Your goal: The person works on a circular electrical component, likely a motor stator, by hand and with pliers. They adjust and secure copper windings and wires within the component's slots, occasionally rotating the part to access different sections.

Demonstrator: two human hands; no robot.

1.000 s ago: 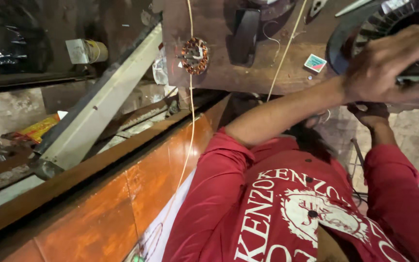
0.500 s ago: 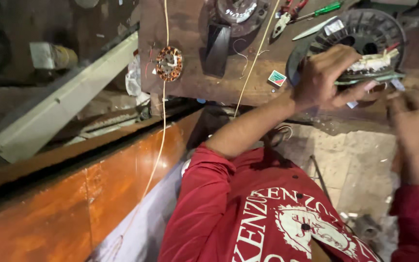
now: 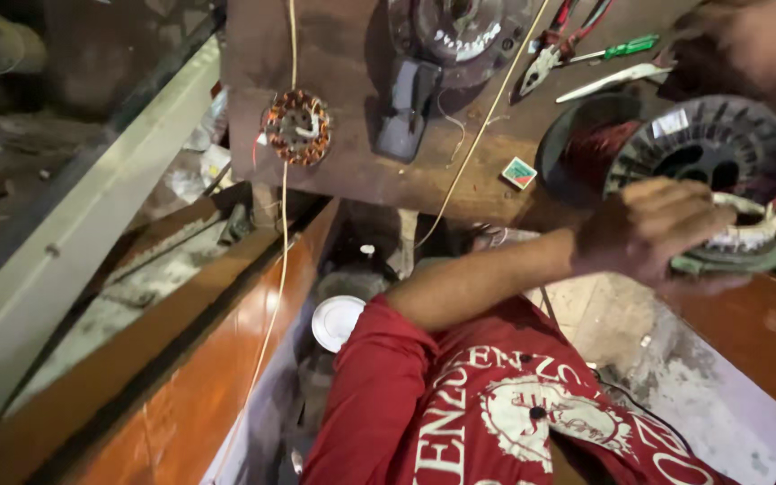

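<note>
My left hand [image 3: 648,229] reaches out from a red sleeve and curls over the near rim of a large round motor stator [image 3: 702,148]. The stator has dark slots and reddish copper winding [image 3: 586,153], and it lies at the edge of a brown worktop [image 3: 343,171]. A white and green part [image 3: 747,247] sits under my fingers. My right hand [image 3: 738,45] is a dark blur at the top right, above the stator, and its fingers cannot be made out. My red printed shirt [image 3: 496,422] fills the bottom of the view.
On the worktop lie a small copper-wound stator [image 3: 296,126], a black box [image 3: 406,108], a round metal housing [image 3: 460,31], red-handled pliers [image 3: 554,45], a green screwdriver [image 3: 621,47] and a small box [image 3: 519,172]. Yellow cords [image 3: 285,224] hang down. An orange board [image 3: 181,386] and a grey beam [image 3: 74,207] run on the left.
The view has swung left and down. My left hand has slid from the top of the stator to its near rim. My right hand has risen to the top right corner.
</note>
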